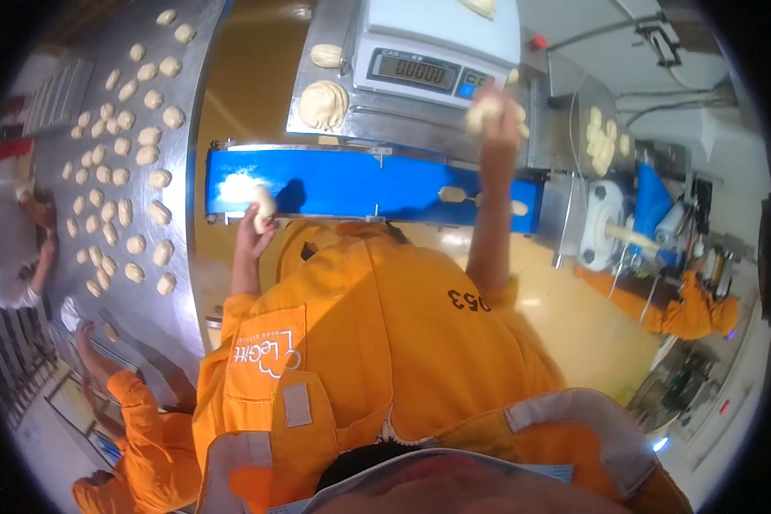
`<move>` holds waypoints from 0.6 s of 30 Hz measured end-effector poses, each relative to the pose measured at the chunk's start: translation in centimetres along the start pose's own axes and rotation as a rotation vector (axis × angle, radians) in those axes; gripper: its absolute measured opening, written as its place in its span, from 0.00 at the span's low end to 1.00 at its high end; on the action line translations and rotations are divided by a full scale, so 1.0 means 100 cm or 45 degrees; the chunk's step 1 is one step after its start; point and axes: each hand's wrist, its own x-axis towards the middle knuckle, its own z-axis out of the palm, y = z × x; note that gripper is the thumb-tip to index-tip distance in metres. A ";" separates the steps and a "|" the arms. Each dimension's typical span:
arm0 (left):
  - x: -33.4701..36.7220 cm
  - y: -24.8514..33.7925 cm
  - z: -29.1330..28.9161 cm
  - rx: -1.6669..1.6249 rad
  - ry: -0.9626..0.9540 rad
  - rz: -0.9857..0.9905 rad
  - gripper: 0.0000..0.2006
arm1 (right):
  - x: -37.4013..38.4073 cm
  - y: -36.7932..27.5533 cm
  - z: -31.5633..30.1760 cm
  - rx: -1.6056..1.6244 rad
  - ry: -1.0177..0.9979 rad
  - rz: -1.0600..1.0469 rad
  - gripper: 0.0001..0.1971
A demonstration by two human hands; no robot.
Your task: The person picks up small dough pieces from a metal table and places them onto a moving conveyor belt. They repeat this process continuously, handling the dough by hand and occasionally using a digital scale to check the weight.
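Observation:
My left hand [254,233] is closed around a pale oval dough piece [264,202] over the left end of a blue conveyor belt [334,184]. Blurred by motion, my right hand [504,122] is at the front right corner of a digital scale [428,73], fingers closed on a pale lump of dough [481,115]. Beneath my right forearm, small dough pieces [452,194] lie on the belt, partly hidden by the arm. A larger round dough mass [323,104] sits left of the scale, with a smaller dough lump [325,56] behind it.
On the left, a steel table [184,158] carries many dough pieces in loose rows. Two co-workers stand by it, one in white [8,244], one in orange [150,437]. More dough [601,141] lies on steel at right, near another orange-clad person [690,308].

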 end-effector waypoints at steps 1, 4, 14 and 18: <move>-0.008 -0.003 -0.009 -0.166 -0.085 0.019 0.17 | -0.023 0.013 -0.002 0.470 -0.158 0.503 0.14; -0.016 -0.009 -0.023 -0.039 -0.083 0.289 0.19 | -0.114 0.036 0.003 0.805 -0.480 1.027 0.24; -0.028 0.018 0.031 -0.350 -0.379 0.323 0.22 | -0.024 -0.010 -0.001 0.608 -0.850 0.532 0.19; -0.052 0.034 0.023 -0.376 -0.503 0.436 0.26 | 0.101 -0.055 -0.034 0.048 -0.473 0.027 0.17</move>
